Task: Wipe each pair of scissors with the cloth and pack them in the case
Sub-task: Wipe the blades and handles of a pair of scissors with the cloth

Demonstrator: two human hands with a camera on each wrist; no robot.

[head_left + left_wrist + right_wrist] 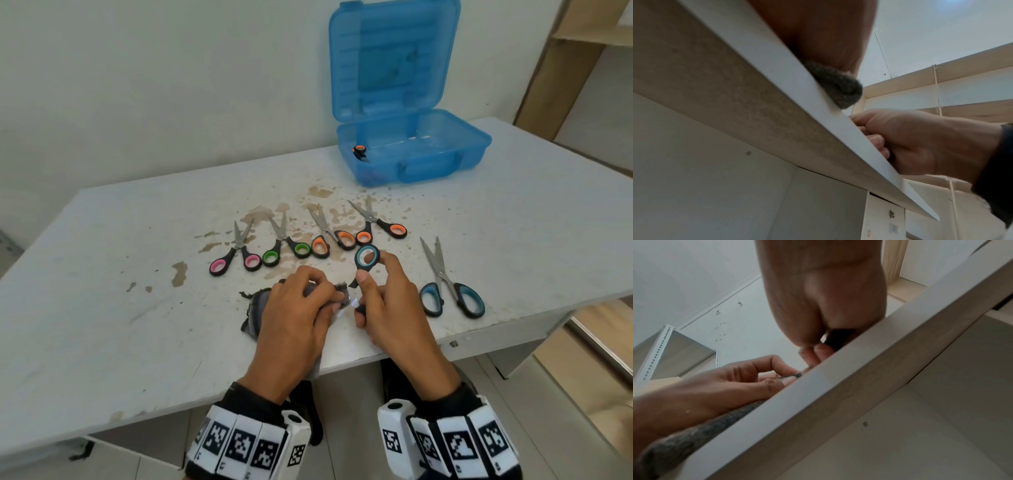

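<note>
My right hand point(368, 291) grips the black handles of a blue-ringed pair of scissors point(366, 257), one ring sticking up past the thumb. My left hand point(318, 298) pinches the grey cloth point(257, 308) around the blades, of which only a glint shows between the hands. The cloth point(836, 84) bulges over the table edge in the left wrist view. The right wrist view shows the black handle point(838, 339) under my curled fingers. The open blue case point(411, 150) stands at the back right with an orange-handled pair point(359, 150) inside.
On the stained white table point(137, 308) lies a row of scissors: pink point(236, 253), green point(284, 246), two orange point(329, 236) point(376, 222), and a blue pair point(448, 284) to the right of my hands. A wooden shelf point(582, 51) stands at far right.
</note>
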